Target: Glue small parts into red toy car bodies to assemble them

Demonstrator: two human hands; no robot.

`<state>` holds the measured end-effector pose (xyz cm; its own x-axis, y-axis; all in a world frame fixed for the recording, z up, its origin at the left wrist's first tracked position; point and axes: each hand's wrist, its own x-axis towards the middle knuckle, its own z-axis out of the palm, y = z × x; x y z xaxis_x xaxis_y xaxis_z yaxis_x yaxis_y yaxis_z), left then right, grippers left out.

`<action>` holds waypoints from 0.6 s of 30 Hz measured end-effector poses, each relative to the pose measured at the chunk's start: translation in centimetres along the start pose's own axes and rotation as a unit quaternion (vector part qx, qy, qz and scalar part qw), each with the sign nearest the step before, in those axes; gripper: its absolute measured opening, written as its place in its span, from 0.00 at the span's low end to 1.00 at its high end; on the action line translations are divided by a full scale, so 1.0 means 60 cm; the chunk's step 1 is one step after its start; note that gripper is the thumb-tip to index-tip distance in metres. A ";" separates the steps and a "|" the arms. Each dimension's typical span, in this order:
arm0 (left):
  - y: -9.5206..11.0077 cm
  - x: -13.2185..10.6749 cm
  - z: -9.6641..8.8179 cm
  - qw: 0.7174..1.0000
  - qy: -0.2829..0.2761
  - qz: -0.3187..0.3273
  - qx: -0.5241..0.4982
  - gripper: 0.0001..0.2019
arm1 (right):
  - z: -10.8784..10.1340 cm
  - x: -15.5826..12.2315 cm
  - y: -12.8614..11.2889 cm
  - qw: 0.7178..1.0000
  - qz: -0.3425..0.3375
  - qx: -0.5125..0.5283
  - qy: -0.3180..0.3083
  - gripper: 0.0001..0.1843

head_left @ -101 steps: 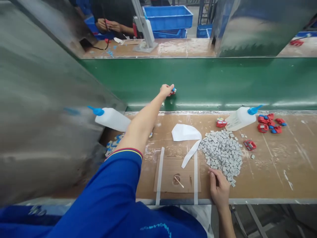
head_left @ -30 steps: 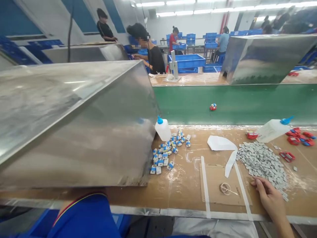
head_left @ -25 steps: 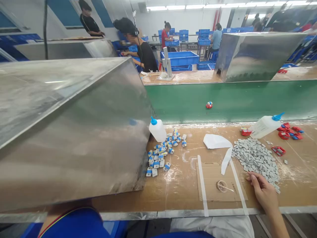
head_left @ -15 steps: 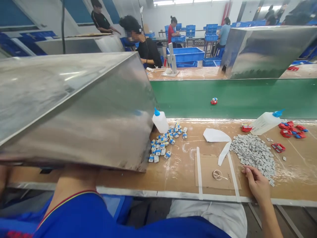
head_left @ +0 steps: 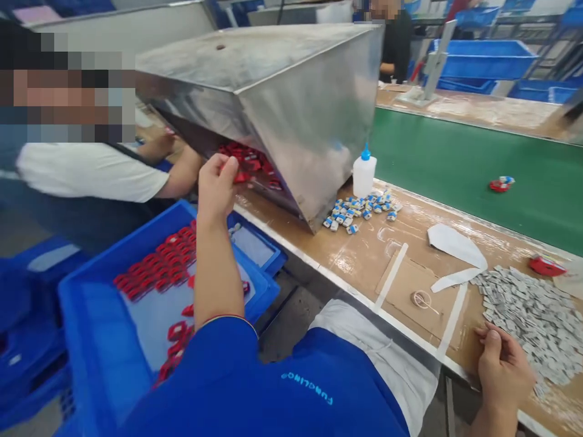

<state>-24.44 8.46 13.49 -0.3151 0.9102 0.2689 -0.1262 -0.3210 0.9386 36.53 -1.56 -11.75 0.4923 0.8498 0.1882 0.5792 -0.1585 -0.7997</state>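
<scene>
Left hand [head_left: 216, 188] at the red pieces [head_left: 249, 161] under a steel hopper [head_left: 300, 121], right hand [head_left: 503, 370] beside the grey pieces [head_left: 528, 321]

Nearest to the camera is the person's blue shirt [head_left: 273, 388]. Below the raised left arm stands a blue crate [head_left: 150, 233] with many small red pieces in it, and a smaller blue tray [head_left: 250, 249] is just beside this crate. The left hand is up at the low open side of the hopper, where the red pieces lie in a heap. Its fingers [head_left: 223, 165] are bent and narrow, and they touch or almost touch the red pieces, but it is not possible to say if they hold one.

The right hand rests at the table edge, with fingers loosely curled and nothing seen in them, just beside the grey pile. Left of it, a piece of cardboard [head_left: 410, 285] is taped on the wooden table [head_left: 364, 255], with a small round dish [head_left: 421, 299] on it. A white paper [head_left: 453, 246] lies beyond. Blue-and-white pieces [head_left: 355, 212] sit near a white glue bottle [head_left: 364, 173].

On the left, a co-worker [head_left: 86, 176] in a white shirt reaches under the hopper. Farther away runs a green conveyor belt [head_left: 455, 170], with one red-and-blue piece [head_left: 500, 184] on it.
</scene>
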 end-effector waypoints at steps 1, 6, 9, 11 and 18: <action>0.000 -0.030 -0.017 0.999 0.016 0.031 0.009 0.12 | 0.001 0.004 0.004 1.000 -0.001 0.007 -0.009 0.32; -0.061 -0.163 0.038 0.993 -0.072 0.083 -0.035 0.32 | 0.001 0.019 -0.005 1.000 -0.001 0.011 -0.013 0.30; -0.126 -0.189 0.130 0.986 -0.142 -0.022 -0.084 0.27 | -0.003 0.013 -0.028 1.000 -0.013 0.003 -0.004 0.32; -0.167 -0.193 0.187 0.977 -0.182 -0.076 -0.086 0.24 | -0.006 0.007 -0.046 1.000 -0.021 -0.007 -0.009 0.33; -0.265 -0.199 0.298 0.914 -0.317 -0.233 -0.101 0.29 | -0.003 -0.011 -0.089 1.000 -0.018 0.007 0.014 0.27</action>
<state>-1.88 7.38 -0.76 0.4170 0.9087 -0.0177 -0.2995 0.1558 0.9413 33.20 -1.35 -7.50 0.4902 0.8401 0.2322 0.5874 -0.1215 -0.8001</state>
